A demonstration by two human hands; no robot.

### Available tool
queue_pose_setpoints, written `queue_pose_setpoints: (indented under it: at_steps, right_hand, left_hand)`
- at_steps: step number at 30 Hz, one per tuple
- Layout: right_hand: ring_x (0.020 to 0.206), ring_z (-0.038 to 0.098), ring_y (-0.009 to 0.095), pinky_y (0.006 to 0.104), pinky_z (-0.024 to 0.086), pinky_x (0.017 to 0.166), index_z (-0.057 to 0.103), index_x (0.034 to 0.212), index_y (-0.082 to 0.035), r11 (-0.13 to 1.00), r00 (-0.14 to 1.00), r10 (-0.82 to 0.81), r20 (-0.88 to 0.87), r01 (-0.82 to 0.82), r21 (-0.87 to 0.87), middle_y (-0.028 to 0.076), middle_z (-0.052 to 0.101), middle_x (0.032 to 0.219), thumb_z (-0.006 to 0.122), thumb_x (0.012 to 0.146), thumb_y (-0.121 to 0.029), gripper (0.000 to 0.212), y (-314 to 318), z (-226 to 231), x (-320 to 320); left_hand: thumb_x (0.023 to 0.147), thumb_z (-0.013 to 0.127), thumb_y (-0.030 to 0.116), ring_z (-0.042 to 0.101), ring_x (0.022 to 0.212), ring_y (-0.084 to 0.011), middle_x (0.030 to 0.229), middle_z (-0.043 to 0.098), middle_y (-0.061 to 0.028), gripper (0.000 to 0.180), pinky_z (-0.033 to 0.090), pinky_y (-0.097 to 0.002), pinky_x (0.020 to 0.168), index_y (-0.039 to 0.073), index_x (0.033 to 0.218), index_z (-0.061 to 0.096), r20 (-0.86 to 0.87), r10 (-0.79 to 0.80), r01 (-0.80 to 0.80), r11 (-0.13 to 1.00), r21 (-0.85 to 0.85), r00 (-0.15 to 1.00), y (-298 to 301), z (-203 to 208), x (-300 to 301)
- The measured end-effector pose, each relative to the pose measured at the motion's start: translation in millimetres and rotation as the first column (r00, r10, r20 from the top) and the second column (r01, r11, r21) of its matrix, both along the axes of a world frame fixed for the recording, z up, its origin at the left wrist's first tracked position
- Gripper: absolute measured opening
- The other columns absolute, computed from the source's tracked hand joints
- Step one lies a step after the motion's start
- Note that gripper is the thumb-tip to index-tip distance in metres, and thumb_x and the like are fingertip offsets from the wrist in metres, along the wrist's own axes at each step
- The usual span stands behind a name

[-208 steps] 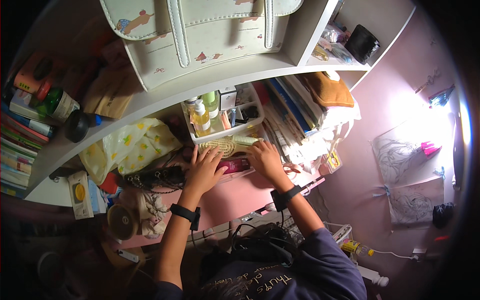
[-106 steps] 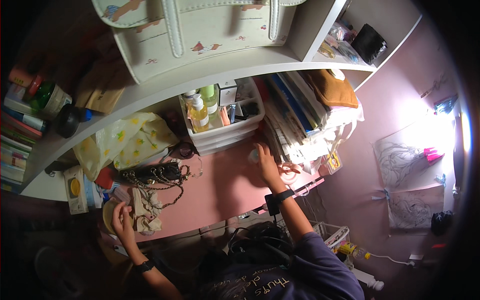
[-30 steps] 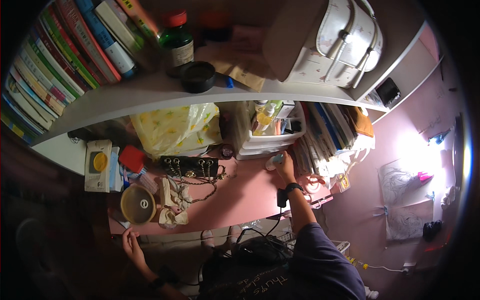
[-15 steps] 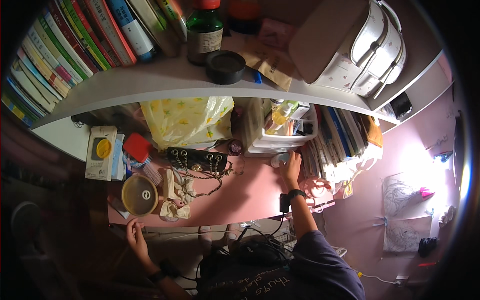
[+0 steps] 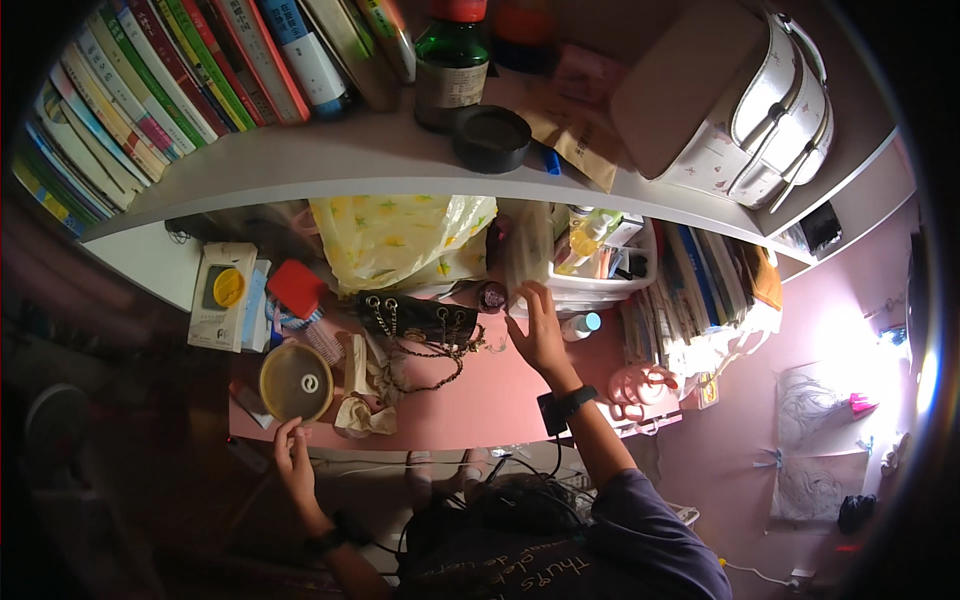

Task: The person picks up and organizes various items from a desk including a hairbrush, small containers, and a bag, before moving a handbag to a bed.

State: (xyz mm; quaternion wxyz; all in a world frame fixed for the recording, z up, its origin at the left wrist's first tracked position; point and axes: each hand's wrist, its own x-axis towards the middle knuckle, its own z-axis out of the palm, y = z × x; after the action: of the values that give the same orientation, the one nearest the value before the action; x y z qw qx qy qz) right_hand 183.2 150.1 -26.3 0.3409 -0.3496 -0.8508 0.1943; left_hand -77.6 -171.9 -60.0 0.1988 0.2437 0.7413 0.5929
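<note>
My right hand (image 5: 538,335) is over the pink desk with its fingers spread, holding nothing. Just left of its fingertips sits a small dark purple round jar (image 5: 492,296). To its right, a small white bottle with a light blue cap (image 5: 580,326) stands in front of the white drawer organizer (image 5: 600,290). My left hand (image 5: 294,462), fingers loosely apart and holding nothing visible, is at the desk's front edge, close below a round gold-rimmed container (image 5: 296,384); whether it touches the rim I cannot tell. A black chain-strap handbag (image 5: 420,318) lies between the hands.
Crumpled cream cloth (image 5: 365,415) and a red item (image 5: 297,288) lie on the desk's left part. A patterned yellow plastic bag (image 5: 400,245) stands behind. Stacked books (image 5: 680,290) and a pink teapot-like thing (image 5: 640,388) are rightward. A shelf (image 5: 370,165) overhangs the desk's back.
My right hand has left the small bottle by the organizer and moved left toward the purple jar. The bottle stays there. The whole view has shifted slightly right; my left hand remains near the round container.
</note>
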Motion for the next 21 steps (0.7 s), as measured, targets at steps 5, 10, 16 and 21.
queue_pose_setpoints:
  at_steps: [5, 10, 16, 21]
  right_hand:
    - [0.108, 0.044, 0.030, 0.0350, 0.043, 0.085, 0.031, 0.126, -0.001, 0.995, 0.978, 0.051, -0.204, -0.032, 0.096, 0.016, 0.039, 0.121, 0.068, 0.066, 0.000, 0.070, 32, 41, -49]
    - [0.091, 0.055, 0.025, 0.0298, 0.044, 0.077, 0.047, 0.115, 0.001, 0.999, 0.981, 0.032, -0.194, -0.038, -0.026, 0.014, 0.049, 0.110, 0.059, 0.071, 0.002, 0.046, 53, 85, -84]
    - [0.083, 0.058, 0.032, 0.0322, 0.047, 0.072, 0.055, 0.100, 0.001, 0.957, 0.936, 0.213, -0.280, -0.258, -0.136, 0.018, 0.056, 0.093, 0.054, 0.070, 0.007, 0.031, 36, 90, -88]
    - [0.106, 0.052, 0.031, 0.0358, 0.042, 0.087, 0.054, 0.090, 0.000, 0.888, 0.845, 0.452, -0.284, -0.457, 0.052, 0.015, 0.057, 0.100, 0.053, 0.067, 0.008, 0.024, -5, 114, -81]
  left_hand:
    - [0.091, 0.050, 0.013, 0.055, 0.083, -0.0137, 0.091, 0.058, -0.0069, 0.025, 0.043, -0.0262, 0.079, 0.001, 0.113, 0.051, -0.033, -0.208, 0.210, 0.969, 0.131, 0.978, 39, 20, -3]
    - [0.088, 0.053, 0.010, 0.051, 0.086, -0.0129, 0.106, 0.053, -0.0069, 0.041, 0.040, -0.0281, 0.083, 0.005, 0.127, 0.041, -0.261, -0.305, 0.351, 0.924, 0.153, 0.916, 101, 71, -12]
    - [0.080, 0.064, 0.015, 0.047, 0.105, -0.0186, 0.125, 0.042, -0.0104, 0.072, 0.040, -0.0329, 0.087, 0.009, 0.138, 0.021, -0.342, -0.348, 0.392, 0.917, 0.067, 0.873, 144, 79, -33]
    - [0.079, 0.065, 0.014, 0.048, 0.104, -0.0197, 0.124, 0.042, -0.0111, 0.073, 0.041, -0.0334, 0.087, 0.009, 0.138, 0.021, -0.198, -0.292, 0.328, 0.928, 0.180, 0.936, 154, 41, -43]
